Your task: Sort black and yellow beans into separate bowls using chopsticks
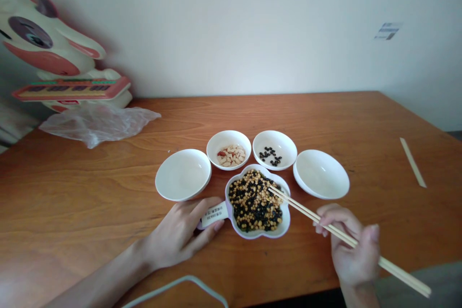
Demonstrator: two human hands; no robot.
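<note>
My left hand grips the labelled handle of a flower-shaped dish with a pale purple rim. Mixed black and yellow beans fill the dish. A pair of wooden chopsticks rests in my right hand, fingers closed around them. Their tips touch or hover just over the beans at the dish's upper right; I cannot tell which. Behind the dish, one white bowl contains pale nut pieces, and the bowl beside it contains several black beans.
An empty white bowl stands left of the dish, another empty bowl right. A cow-shaped toy keyboard and a plastic bag sit at the back left. A pale strip lies far right. A cable curves along the front.
</note>
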